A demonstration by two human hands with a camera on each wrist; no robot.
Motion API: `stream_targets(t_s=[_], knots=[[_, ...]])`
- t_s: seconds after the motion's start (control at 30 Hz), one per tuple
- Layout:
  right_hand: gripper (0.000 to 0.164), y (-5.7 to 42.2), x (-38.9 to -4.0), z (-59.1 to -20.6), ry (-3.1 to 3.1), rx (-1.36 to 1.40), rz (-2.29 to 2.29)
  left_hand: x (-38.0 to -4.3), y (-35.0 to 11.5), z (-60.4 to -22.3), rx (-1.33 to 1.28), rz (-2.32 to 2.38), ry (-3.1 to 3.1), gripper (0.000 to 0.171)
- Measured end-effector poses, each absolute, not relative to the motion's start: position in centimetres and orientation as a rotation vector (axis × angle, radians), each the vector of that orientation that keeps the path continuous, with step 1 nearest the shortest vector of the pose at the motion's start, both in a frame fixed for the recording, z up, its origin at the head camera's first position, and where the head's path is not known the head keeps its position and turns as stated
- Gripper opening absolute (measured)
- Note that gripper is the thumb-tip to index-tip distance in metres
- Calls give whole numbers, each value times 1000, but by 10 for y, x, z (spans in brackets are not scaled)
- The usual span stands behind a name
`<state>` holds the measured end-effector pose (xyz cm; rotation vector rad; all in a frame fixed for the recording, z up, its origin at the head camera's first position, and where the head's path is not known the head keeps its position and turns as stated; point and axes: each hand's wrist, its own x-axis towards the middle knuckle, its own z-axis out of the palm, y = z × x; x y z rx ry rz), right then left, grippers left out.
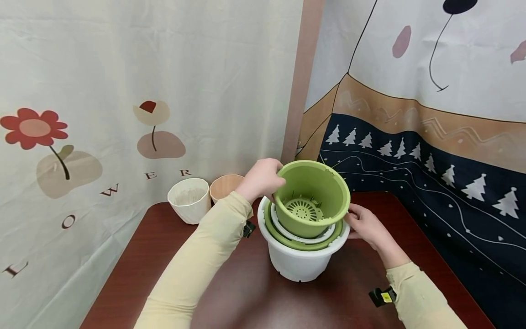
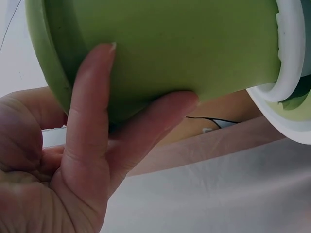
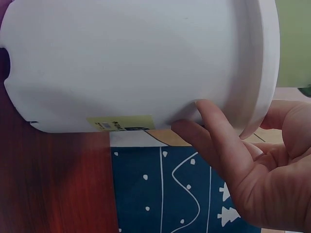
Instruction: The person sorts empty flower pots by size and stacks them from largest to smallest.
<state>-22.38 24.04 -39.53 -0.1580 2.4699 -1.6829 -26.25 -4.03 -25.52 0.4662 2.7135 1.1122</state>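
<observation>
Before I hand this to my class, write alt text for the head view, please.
The left hand holds a round green plastic pot partly inside a nested white pot and wider green pot, all within a large round white plastic pot that the right hand grips. A faceted white pot and a peach pot stand farther left on a reddish-brown table.

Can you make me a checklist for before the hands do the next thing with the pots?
1. Left hand gripping the top green pot: ok.
2. Right hand on the big white pot's rim: ok.
3. Big white pot upright on the table: ok.
4. Top green pot lifted clear of the stack: not ok, its bottom is inside.
5. Nothing caught underneath the top green pot: cannot tell, hidden.
</observation>
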Motion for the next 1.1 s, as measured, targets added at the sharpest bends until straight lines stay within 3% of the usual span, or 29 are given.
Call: stream_targets(t_s=[1.1], knots=[[53, 242, -226, -397, 2455, -181, -1712, -268, -52, -286, 388, 1269, 2606, 39]])
